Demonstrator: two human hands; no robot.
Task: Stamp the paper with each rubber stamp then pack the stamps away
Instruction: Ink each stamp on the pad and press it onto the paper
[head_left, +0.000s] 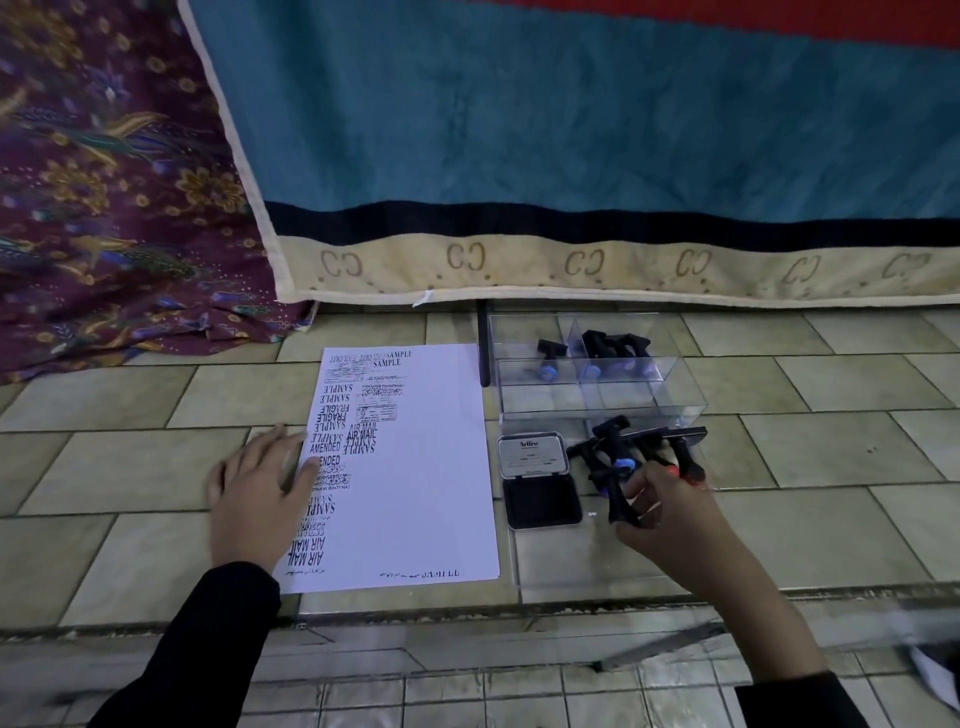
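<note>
Teal fabric (571, 130) with a cream "CC" border hung beyond both hands, and purple floral cloth (104, 182) lay heaped beyond the left hand (260, 493). A thin black rod (484, 348) lay between the paper's far corner and a clear plastic organiser (675, 410). That organiser stood just beyond the right hand (670, 519). One black-handled stamp (548, 358) lay in its far-left compartment, and several more stamps (618, 353) lay in the compartment beside it. Just left of the right hand sat the open ink pad (540, 480), its lid laid back. A loose pile of stamps (644, 444) crowded just beyond that hand's fingertips. The left hand lay flat, fingers spread, pressing the left edge of the stamped paper (415, 467). The right hand's curled fingers gripped a black rubber stamp (621, 501) by its handle, between the pile and the ink pad.
</note>
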